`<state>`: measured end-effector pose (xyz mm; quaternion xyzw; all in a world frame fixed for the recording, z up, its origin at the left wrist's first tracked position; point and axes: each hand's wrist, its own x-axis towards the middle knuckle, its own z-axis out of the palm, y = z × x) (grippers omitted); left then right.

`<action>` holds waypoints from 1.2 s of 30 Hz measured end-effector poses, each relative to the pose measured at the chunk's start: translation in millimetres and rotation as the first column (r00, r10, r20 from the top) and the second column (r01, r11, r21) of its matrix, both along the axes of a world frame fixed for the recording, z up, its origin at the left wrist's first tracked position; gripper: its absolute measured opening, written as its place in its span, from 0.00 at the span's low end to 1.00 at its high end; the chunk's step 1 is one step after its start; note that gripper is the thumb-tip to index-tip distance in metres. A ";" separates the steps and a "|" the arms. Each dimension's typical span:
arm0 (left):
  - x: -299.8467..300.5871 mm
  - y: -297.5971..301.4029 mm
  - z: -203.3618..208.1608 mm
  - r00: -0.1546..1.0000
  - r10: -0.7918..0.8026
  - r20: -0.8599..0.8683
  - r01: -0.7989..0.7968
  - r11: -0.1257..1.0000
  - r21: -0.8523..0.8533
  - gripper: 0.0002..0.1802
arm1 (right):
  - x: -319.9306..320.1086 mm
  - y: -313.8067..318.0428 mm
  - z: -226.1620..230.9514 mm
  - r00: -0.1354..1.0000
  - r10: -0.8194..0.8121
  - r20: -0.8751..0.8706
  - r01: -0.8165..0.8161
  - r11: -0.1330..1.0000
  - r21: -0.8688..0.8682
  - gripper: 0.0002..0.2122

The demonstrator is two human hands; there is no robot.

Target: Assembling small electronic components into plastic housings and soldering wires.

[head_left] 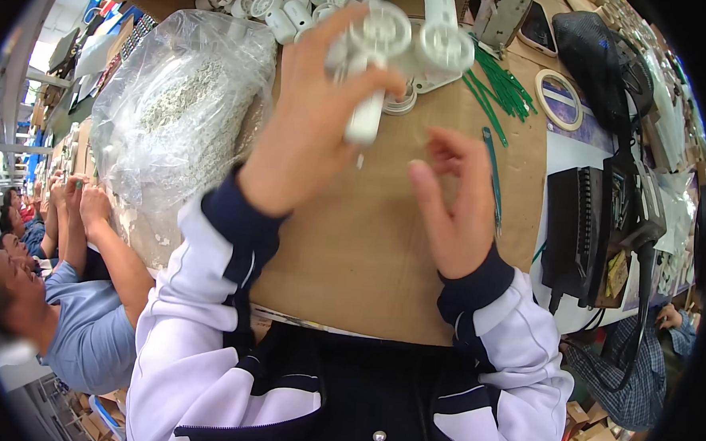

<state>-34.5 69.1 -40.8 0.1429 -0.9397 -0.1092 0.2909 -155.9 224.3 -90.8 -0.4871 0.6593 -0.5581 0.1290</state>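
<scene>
My left hand is raised over the far side of the table, its thumb and fingers closed round a white plastic part with a short stem. A round ribbed white head shows just past the fingers; whether it belongs to the held part I cannot tell. Another white part with a round head and tube lies to its right, on a flat pale piece. Below the left hand's grip is a small white ring. Over the brown board, my right hand is open, thumb and fingers apart, holding nothing.
A clear bag of whitish bits lies left, below a box of white parts. To the right are green cable ties, a thin dark tool, a tape roll, a phone and a black device. Other people sit left.
</scene>
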 end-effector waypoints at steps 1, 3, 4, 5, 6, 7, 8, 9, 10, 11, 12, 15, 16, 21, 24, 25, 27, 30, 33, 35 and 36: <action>16.4 14.0 -6.0 0.999 0.010 -0.039 -0.007 0.997 0.076 0.20 | 0.6 -1.4 1.3 0.999 -0.022 0.049 0.024 0.999 -0.038 0.16; 34.5 35.9 -29.5 0.996 0.005 -0.088 0.009 0.988 0.151 0.21 | -3.6 -4.7 -3.2 0.994 -0.059 0.091 0.065 0.995 -0.073 0.19; 41.3 45.4 -40.0 0.997 0.055 -0.052 -0.047 0.989 0.141 0.21 | -4.8 -7.0 -4.5 0.983 -0.071 0.170 0.086 0.992 -0.087 0.20; 47.5 52.2 -48.0 0.993 0.115 -0.012 -0.112 0.984 0.138 0.21 | -3.0 -6.3 -6.3 0.965 -0.073 0.250 0.098 0.991 -0.089 0.20; 48.8 52.9 -50.7 0.999 0.046 -0.015 -0.045 0.997 0.055 0.22 | -2.2 -3.1 -6.2 0.966 -0.073 0.247 0.095 0.992 -0.082 0.20; 50.1 53.9 -53.4 1.000 -0.020 -0.012 0.020 0.999 -0.027 0.23 | -2.4 0.5 -7.0 0.974 -0.071 0.217 0.079 0.997 -0.027 0.21; 49.4 53.1 -55.5 1.000 -0.011 -0.020 0.011 1.000 -0.026 0.23 | -6.5 -0.3 -6.7 0.982 -0.062 0.181 0.059 0.998 0.019 0.21; 48.9 53.0 -58.2 0.999 -0.040 -0.011 0.038 0.995 -0.094 0.22 | -10.6 -1.3 -7.0 0.988 -0.048 0.146 0.038 0.997 0.067 0.21; 48.8 53.6 -60.8 0.998 -0.062 0.001 0.062 0.985 -0.159 0.21 | -14.0 -2.8 -7.8 0.993 -0.027 0.112 0.014 0.993 0.117 0.21; 49.4 55.8 -61.4 0.996 -0.093 0.006 0.093 0.989 -0.115 0.20 | -16.3 -5.5 -8.7 0.997 0.005 0.079 -0.016 0.990 0.137 0.21; 52.5 58.3 -61.7 0.994 -0.105 0.014 0.105 0.991 -0.080 0.18 | -16.8 -9.1 -9.9 0.997 0.057 0.049 -0.064 0.987 0.147 0.20; 59.7 60.3 -65.7 0.984 -0.179 -0.024 0.177 0.981 -0.078 0.10 | -18.1 -16.3 -25.6 0.984 0.139 0.109 -0.154 0.977 0.146 0.20; 58.9 60.9 -66.5 0.973 -0.218 -0.083 0.211 0.974 -0.085 0.08 | -23.7 -10.4 -23.2 0.977 0.170 0.126 -0.196 0.952 0.235 0.20; 35.8 58.9 -70.8 0.945 -0.278 -0.170 0.256 0.957 -0.137 0.07 | -63.2 16.2 -33.3 0.976 0.100 0.195 -0.145 0.962 0.230 0.19; 39.0 57.8 -86.6 0.971 -0.096 -0.219 0.078 0.993 -0.091 0.05 | -36.8 -10.5 -16.3 0.991 0.086 0.102 -0.114 0.940 0.323 0.16; 36.3 58.0 -91.2 0.968 -0.047 -0.246 0.032 0.997 -0.066 0.04 | -26.7 -15.8 -3.6 0.995 0.101 0.010 -0.095 0.891 0.445 0.18; 30.1 60.2 -92.7 0.946 -0.005 -0.325 -0.005 1.000 -0.029 0.03 | -50.8 -11.4 -34.0 0.993 0.091 0.077 -0.114 0.923 0.368 0.19; 25.1 62.2 -95.9 0.906 0.035 -0.422 -0.026 0.999 0.025 0.03 | -96.1 3.4 -105.7 0.944 0.078 0.320 -0.124 0.984 0.126 0.20; 27.4 41.3 -81.4 0.836 -0.079 -0.543 -0.159 0.912 -0.378 0.05 | -71.4 5.3 -78.6 0.926 0.220 0.307 -0.192 0.974 -0.118 0.22; 31.7 53.5 -79.0 0.957 -0.069 -0.282 0.070 0.998 -0.008 0.10 | -46.4 11.2 -40.3 0.986 -0.120 0.111 0.108 0.988 0.113 0.19; 35.0 50.0 -79.0 0.969 -0.025 -0.247 0.012 0.998 -0.056 0.14 | -46.9 16.5 -19.7 0.989 -0.101 0.104 0.056 0.927 0.371 0.24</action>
